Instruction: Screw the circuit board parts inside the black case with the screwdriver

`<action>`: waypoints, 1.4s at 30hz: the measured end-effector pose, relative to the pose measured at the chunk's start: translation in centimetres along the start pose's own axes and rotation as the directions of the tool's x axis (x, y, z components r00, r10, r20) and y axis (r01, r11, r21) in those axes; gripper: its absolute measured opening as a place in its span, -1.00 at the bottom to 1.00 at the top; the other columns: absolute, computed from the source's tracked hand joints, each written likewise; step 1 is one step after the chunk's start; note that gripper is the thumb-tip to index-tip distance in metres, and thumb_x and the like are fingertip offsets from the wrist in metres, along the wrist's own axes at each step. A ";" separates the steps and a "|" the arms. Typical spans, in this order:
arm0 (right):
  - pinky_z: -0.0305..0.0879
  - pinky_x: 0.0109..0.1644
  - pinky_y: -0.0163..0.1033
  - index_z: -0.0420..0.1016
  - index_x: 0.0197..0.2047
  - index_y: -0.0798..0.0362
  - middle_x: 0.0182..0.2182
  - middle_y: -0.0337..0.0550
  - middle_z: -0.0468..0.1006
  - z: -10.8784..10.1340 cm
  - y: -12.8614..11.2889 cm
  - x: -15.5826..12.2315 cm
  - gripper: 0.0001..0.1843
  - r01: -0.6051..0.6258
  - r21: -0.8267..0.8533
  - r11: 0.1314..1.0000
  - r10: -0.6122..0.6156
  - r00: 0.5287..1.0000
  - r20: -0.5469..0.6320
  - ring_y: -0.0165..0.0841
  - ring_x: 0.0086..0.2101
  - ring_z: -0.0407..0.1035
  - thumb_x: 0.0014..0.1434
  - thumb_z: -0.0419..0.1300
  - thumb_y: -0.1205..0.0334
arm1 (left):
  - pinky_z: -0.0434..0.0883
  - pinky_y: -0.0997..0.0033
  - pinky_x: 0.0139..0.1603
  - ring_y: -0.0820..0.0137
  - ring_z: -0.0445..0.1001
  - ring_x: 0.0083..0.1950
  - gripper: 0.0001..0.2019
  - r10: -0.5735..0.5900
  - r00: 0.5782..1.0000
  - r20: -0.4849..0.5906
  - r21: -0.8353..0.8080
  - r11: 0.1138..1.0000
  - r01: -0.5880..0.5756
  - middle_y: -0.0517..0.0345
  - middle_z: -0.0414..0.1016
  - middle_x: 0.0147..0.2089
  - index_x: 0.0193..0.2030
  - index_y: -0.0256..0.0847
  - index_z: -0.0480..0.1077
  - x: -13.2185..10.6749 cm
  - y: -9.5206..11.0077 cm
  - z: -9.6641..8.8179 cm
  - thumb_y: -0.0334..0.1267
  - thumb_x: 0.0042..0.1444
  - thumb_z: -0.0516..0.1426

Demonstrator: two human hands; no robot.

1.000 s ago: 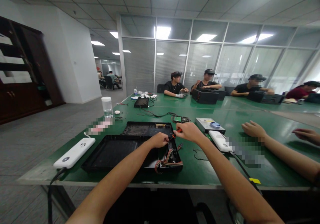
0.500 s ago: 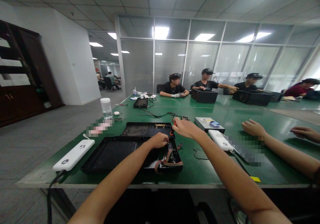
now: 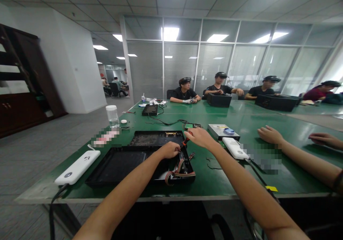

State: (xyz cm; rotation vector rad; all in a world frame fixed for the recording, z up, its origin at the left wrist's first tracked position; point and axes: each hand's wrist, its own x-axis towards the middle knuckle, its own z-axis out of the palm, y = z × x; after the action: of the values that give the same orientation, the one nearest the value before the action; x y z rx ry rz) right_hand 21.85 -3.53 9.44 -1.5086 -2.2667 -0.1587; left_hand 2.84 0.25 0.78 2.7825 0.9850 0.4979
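My right hand is closed round the handle of a red and black screwdriver, which points down at the right end of a black open case. Close to the tool's tip, my left hand reaches into that case with its fingers pinched together; whatever they hold is hidden. A striped ribbon cable curls over the case's front right corner. Behind it lies a second black case part. Just beyond my right hand a small green circuit board is partly covered.
To the right are a silver box, a white power bank and another person's hand. On the left lie a second white power bank and a clear jar. Several people sit across the green table.
My right hand has sunk slightly, and the screwdriver slants more. My left hand stays in the case. Across the table, a person's outstretched hand has drawn back from the right-hand black box.
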 end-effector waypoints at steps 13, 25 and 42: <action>-0.26 -0.70 -0.44 0.08 -0.52 0.04 -0.78 -0.48 -0.05 9.6 9.0 -2.0 -0.75 -0.082 0.941 -0.329 0.520 0.816 0.253 -0.61 -0.76 -0.16 0.16 -0.13 0.17 | 0.24 0.52 -0.11 0.43 0.35 -0.19 -0.84 0.150 0.985 -0.091 0.104 0.985 -0.140 0.09 0.42 -0.23 -0.25 -0.27 0.36 -0.2 -0.5 0.2 -0.39 0.09 -0.02; 0.02 -0.68 -0.52 0.17 -0.42 0.07 -0.59 -0.39 0.27 9.8 7.2 -1.3 -0.73 -0.004 0.967 -0.256 0.400 0.910 0.110 -0.63 -0.67 0.08 -0.13 0.24 0.25 | 0.26 0.54 -0.26 0.43 0.38 -0.32 -0.91 0.126 0.981 0.150 0.277 0.947 -0.164 0.15 0.44 -0.39 -0.42 -0.23 0.42 -4.9 -1.3 -4.0 -0.34 -0.02 0.09; 0.05 -0.45 -0.31 0.34 -0.26 0.01 -0.36 -0.16 0.45 3.5 -6.0 -14.5 -0.84 0.233 -0.136 0.963 -0.194 0.949 0.249 -0.32 -0.43 0.35 0.02 0.10 0.28 | 0.20 0.47 -0.03 0.35 0.32 -0.06 -0.57 -0.003 1.000 -0.016 0.316 0.949 0.008 -0.03 0.25 -0.01 0.04 -0.27 0.20 -4.2 -6.0 -7.4 -0.10 0.07 0.05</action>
State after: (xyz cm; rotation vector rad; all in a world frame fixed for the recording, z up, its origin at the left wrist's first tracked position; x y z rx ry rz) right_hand 20.27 -17.35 1.32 -1.4192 -2.6654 -0.2479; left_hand -6.36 2.39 5.13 3.0575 1.1698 0.3896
